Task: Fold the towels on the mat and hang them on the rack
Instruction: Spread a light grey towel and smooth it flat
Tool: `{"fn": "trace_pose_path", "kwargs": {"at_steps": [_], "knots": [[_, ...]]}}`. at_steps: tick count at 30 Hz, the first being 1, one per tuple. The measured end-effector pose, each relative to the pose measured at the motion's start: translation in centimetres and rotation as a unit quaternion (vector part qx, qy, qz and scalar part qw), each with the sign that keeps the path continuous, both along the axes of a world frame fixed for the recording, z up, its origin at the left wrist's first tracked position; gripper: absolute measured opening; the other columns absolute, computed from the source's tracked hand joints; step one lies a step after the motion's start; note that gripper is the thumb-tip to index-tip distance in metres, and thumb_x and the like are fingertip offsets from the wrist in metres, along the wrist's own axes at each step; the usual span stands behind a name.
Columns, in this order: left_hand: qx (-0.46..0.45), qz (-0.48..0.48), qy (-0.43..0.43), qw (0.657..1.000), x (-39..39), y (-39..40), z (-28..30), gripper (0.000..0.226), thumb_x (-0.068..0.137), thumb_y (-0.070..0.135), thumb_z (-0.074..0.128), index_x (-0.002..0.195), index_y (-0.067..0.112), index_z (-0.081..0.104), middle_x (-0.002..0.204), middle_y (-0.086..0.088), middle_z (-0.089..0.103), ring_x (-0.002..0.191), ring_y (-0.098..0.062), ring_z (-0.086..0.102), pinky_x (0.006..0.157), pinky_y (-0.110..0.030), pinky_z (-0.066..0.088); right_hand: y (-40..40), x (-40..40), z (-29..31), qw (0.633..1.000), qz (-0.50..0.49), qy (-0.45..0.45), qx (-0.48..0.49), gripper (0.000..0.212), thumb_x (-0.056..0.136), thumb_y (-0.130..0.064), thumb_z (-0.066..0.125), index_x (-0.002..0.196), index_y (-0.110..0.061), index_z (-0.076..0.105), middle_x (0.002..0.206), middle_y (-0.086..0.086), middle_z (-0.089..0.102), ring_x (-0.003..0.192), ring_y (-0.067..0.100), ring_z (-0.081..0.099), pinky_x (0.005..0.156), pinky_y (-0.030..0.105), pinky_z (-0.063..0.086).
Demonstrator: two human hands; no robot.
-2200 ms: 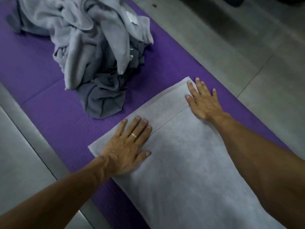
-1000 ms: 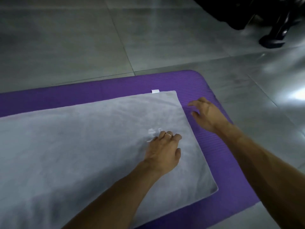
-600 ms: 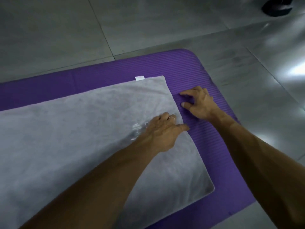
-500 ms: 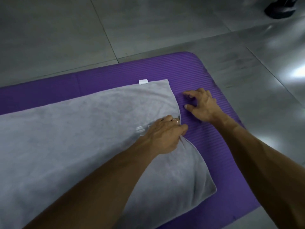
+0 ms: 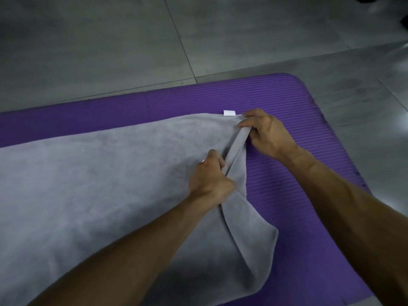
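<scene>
A small white tag point(image 5: 229, 113) sticks out from the far edge of the grey towel point(image 5: 92, 186), close to the corner; it is blank as far as I can see, no writing legible on it. The towel is soft and matte with a fine, fuzzy nap, spread long across the purple mat point(image 5: 298, 173), whose foam surface is ribbed in close parallel ridges and ends in a rounded corner at the far right. My right hand point(image 5: 266, 133) pinches the towel's short end near that far corner, thumb and fingers curled round the lifted hem just beside the tag. My left hand point(image 5: 209, 175) grips the same edge nearer to me, fist closed on the cloth, a ring point(image 5: 203, 160) glinting on one finger. Between my two hands the hem stands up off the mat as a taut narrow band. Nearer me, the end of the towel droops in a soft fold with a rounded corner resting on the mat. Around the mat lies a floor point(image 5: 110, 47) of large smooth grey tiles with thin seams.
</scene>
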State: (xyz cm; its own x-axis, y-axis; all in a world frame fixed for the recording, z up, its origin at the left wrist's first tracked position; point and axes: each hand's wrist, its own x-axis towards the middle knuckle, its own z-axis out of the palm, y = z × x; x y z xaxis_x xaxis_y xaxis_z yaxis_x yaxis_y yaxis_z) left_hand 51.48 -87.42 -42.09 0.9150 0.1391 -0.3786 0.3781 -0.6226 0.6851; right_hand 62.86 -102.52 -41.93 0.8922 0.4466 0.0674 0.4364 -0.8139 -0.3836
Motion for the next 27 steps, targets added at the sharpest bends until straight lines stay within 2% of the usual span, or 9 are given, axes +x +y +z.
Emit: {"fn": "trace_pose_path", "kwargs": {"at_steps": [6, 9, 13, 15, 18, 21, 23, 25, 27], "knots": [[0.039, -0.090, 0.145, 0.985, -2.9, 7.9, 2.0, 0.060, 0.056, 0.032, 0.062, 0.114, 0.017, 0.059, 0.112, -0.006, 0.065, 0.101, -0.025, 0.062, 0.088, -0.035, 0.054, 6.3, -0.5, 3.2, 0.997, -0.071, 0.001, 0.007, 0.015, 0.081, -0.027, 0.063, 0.091, -0.020, 0.071, 0.091, 0.005, 0.073, 0.090, 0.030, 0.064, 0.083, 0.042, 0.052], [0.055, -0.124, 0.170, 0.976, -5.7, 12.4, 3.1, 0.052, 0.072, 0.037, 0.069, 0.119, 0.017, 0.057, 0.117, -0.004, 0.063, 0.105, -0.024, 0.060, 0.087, -0.030, 0.051, 10.0, -1.2, 5.2, 1.000, -0.026, 0.005, -0.015, 0.014, 0.083, -0.028, 0.065, 0.090, -0.017, 0.071, 0.090, 0.005, 0.071, 0.089, 0.029, 0.063, 0.080, 0.039, 0.052], [0.060, -0.089, 0.129, 0.986, -9.1, 18.9, 4.6, 0.009, 0.087, 0.021, 0.057, 0.088, 0.018, 0.049, 0.096, -0.005, 0.059, 0.090, -0.023, 0.060, 0.066, -0.027, 0.049, 15.4, -2.0, 7.0, 0.999, 0.038, 0.011, -0.030, 0.017, 0.081, -0.031, 0.071, 0.086, -0.016, 0.072, 0.078, 0.002, 0.062, 0.088, 0.029, 0.063, 0.087, 0.039, 0.051], [0.007, -0.036, 0.123, 0.992, -10.9, 22.1, 5.3, 0.010, 0.085, 0.016, 0.061, 0.088, 0.016, 0.051, 0.090, -0.004, 0.061, 0.084, -0.022, 0.064, 0.072, -0.034, 0.057, 18.5, -2.9, 7.9, 0.996, 0.070, -0.002, -0.054, 0.022, 0.082, -0.034, 0.071, 0.089, -0.014, 0.072, 0.085, 0.006, 0.065, 0.092, 0.029, 0.059, 0.077, 0.034, 0.048], [-0.046, 0.003, 0.115, 0.992, -13.9, 26.4, 6.5, 0.025, 0.075, 0.003, 0.069, 0.092, 0.017, 0.057, 0.088, -0.002, 0.064, 0.078, -0.015, 0.062, 0.061, -0.023, 0.052, 23.2, -4.2, 9.3, 0.986, 0.129, -0.018, -0.102, 0.029, 0.084, -0.038, 0.069, 0.097, -0.012, 0.072, 0.096, 0.010, 0.064, 0.102, 0.030, 0.054, 0.080, 0.037, 0.046], [-0.063, 0.018, 0.101, 0.993, -17.3, 29.8, 6.7, 0.020, 0.073, 0.000, 0.070, 0.084, 0.014, 0.062, 0.081, 0.002, 0.063, 0.072, -0.010, 0.059, 0.056, -0.017, 0.047, 28.1, -5.6, 10.1, 0.970, 0.193, -0.011, -0.146, 0.030, 0.086, -0.040, 0.067, 0.100, -0.013, 0.070, 0.105, 0.009, 0.062, 0.106, 0.028, 0.053, 0.081, 0.034, 0.043], [-0.058, 0.023, 0.085, 0.994, -19.7, 31.7, 6.5, 0.013, 0.073, 0.001, 0.070, 0.077, 0.009, 0.061, 0.072, 0.001, 0.058, 0.065, -0.009, 0.054, 0.052, -0.018, 0.044, 31.4, -6.5, 10.4, 0.954, 0.237, -0.014, -0.182, 0.028, 0.086, -0.041, 0.066, 0.098, -0.016, 0.069, 0.106, 0.008, 0.060, 0.109, 0.028, 0.052, 0.078, 0.029, 0.037], [-0.041, 0.017, 0.067, 0.997, -22.0, 33.8, 6.4, 0.014, 0.075, 0.008, 0.072, 0.085, 0.004, 0.062, 0.081, -0.009, 0.062, 0.072, -0.017, 0.058, 0.059, -0.027, 0.048, 34.8, -7.4, 10.8, 0.941, 0.267, -0.009, -0.209, 0.025, 0.085, -0.044, 0.066, 0.091, -0.020, 0.067, 0.101, 0.003, 0.055, 0.106, 0.027, 0.052, 0.079, 0.029, 0.039], [-0.020, 0.010, 0.050, 0.998, -24.0, 36.2, 6.4, 0.016, 0.079, 0.018, 0.072, 0.078, 0.013, 0.057, 0.082, -0.005, 0.062, 0.077, -0.018, 0.060, 0.065, -0.028, 0.049, 38.3, -8.3, 11.0, 0.926, 0.297, -0.004, -0.235, 0.023, 0.085, -0.045, 0.065, 0.081, -0.023, 0.057, 0.096, 0.000, 0.049, 0.102, 0.027, 0.052, 0.079, 0.032, 0.042]]}}
